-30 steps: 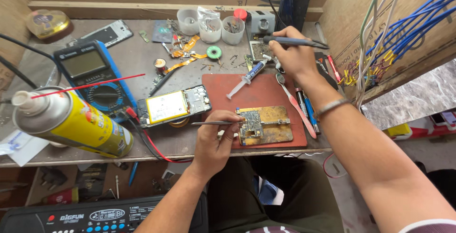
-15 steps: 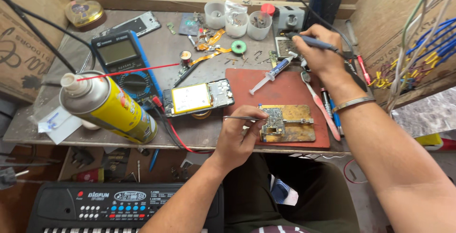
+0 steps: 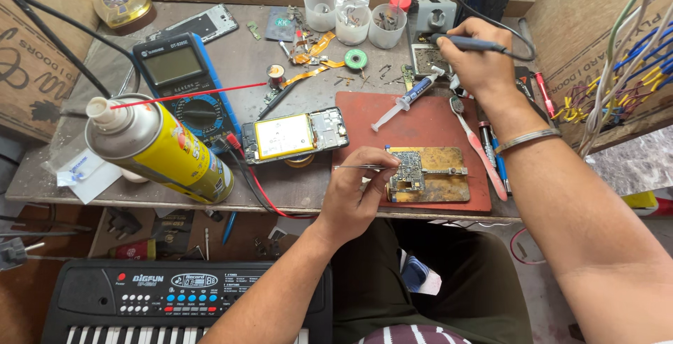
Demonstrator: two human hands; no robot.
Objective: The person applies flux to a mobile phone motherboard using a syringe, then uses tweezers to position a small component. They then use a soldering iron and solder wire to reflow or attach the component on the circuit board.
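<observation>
We see the left hand point(image 3: 357, 190) pinching fine tweezers point(image 3: 359, 168) closed between thumb and fingers, tips resting at the circuit board point(image 3: 409, 173) clamped in a brass holder point(image 3: 438, 176) on the red mat point(image 3: 420, 123). The right hand point(image 3: 480, 60) grips a soldering iron point(image 3: 468, 44) near the far edge, its tip probably over the sponge tray. An opened phone point(image 3: 294, 134) lies just beside the mat.
</observation>
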